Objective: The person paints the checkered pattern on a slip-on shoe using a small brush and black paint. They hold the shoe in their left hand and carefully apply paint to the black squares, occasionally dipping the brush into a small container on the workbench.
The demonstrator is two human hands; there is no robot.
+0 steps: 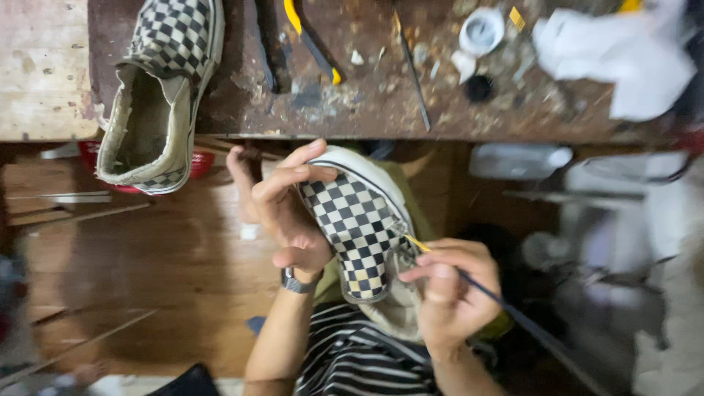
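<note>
Checkered shoe point(357, 227) in the lap, below the workbench edge, toe up | left hand point(287, 213) wraps around its side, fingers closed on it | right hand point(451, 290) pinches a thin brush point(506, 302), tip at the shoe's opening | second checkered shoe point(163, 88) overhangs the workbench point(381, 103) | white cloth point(616, 51) at far right

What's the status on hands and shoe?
Left hand grips checkered shoe. Right hand holds thin brush at its opening. Second shoe on workbench.

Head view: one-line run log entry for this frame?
left hand: grips checkered shoe | right hand: holds thin brush, tip at shoe opening | second shoe: on workbench
</note>
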